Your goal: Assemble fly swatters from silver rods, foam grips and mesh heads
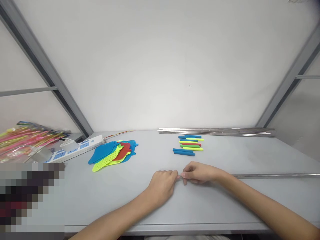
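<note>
My right hand pinches the left end of a long thin metal rod, which runs off past the right edge of the view. Just left of it, with fingertips nearly touching, my left hand is closed at the rod's tip; whatever lies inside its fist is hidden. Beyond the hands, several coloured plastic handles lie in a loose row, in blue, yellow-green, red and green. To the left is a pile of fly swatter heads in blue, yellow-green and red.
Several more metal rods lie along the back wall. A white power strip with a plug in it sits at the left, beside bagged colourful sticks. Grey frame posts stand on both sides; the grey table's front edge is near me.
</note>
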{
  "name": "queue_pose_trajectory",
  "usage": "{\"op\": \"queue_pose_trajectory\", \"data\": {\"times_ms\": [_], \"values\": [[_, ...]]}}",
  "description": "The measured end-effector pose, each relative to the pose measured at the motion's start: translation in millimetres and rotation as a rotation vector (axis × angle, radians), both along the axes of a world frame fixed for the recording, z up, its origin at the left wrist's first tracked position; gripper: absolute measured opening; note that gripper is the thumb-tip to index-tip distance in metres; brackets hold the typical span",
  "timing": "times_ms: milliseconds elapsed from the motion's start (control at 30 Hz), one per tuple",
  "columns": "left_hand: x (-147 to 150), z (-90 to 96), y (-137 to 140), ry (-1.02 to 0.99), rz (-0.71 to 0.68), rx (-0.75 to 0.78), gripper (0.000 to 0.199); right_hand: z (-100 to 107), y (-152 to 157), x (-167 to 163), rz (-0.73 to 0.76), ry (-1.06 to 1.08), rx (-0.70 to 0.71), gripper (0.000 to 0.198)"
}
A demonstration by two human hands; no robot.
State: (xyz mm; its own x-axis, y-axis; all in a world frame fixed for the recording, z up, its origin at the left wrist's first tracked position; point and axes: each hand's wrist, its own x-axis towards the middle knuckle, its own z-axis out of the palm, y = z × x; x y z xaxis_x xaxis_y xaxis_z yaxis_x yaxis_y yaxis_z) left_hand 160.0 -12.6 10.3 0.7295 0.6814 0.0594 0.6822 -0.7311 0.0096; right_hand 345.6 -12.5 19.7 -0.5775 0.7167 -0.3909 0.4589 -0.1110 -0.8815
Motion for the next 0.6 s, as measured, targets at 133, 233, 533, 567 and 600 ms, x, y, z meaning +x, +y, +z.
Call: {"op": "queue_pose_trajectory", "data": {"times_ms": [133,233,533,567,600], "values": [[0.2,-1.7,0.0,0.005,-0.006,-0.002,0.028,0.6,-0.6,-0.9,0.000,0.009,0.010,0.038],[0.6,-1.6,0.0,0.005,-0.001,-0.005,0.028,1.8,-1.5,-2.1,-0.013,0.013,0.016,0.037],[1.6,-1.5,-0.2,-0.005,-0.016,0.005,0.025,-0.2,-2.1,-3.5,-0.051,0.001,0.007,0.038],[1.6,-1.9,0.0,-0.008,-0.017,0.008,0.026,-0.2,-2.2,-3.5,-0.053,0.002,0.011,0.038],[1.5,-2.2,0.3,-0.012,-0.016,0.010,0.027,-0.3,-2.3,-3.4,-0.055,0.003,0.015,0.038]]}}
